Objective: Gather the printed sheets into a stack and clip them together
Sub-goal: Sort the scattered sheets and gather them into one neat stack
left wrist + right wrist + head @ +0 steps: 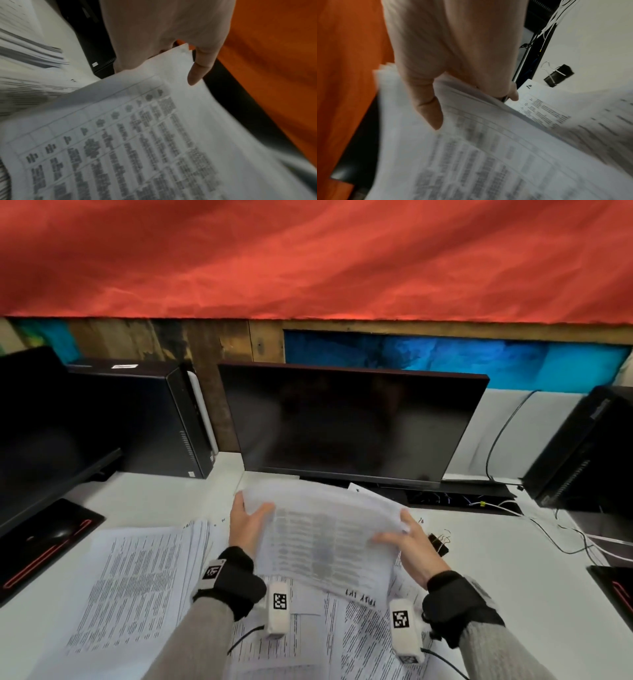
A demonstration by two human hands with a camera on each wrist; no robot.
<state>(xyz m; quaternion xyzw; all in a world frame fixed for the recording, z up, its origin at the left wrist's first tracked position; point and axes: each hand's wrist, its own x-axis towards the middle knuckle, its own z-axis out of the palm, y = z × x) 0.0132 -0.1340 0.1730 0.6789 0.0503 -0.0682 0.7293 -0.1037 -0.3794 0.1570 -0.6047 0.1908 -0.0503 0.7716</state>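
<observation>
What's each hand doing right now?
Left hand: grips the held sheets at their left edge.
Right hand: grips the same sheets at their right edge.

printed sheets (pixel 329 542) blurred, no legible text

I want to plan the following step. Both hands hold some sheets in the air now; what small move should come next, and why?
Probably lower the held sheets onto the desk to square their edges. The left hand and right hand grip opposite sides, more printed sheets lie loose below, and the binder clip waits untouched.
</observation>
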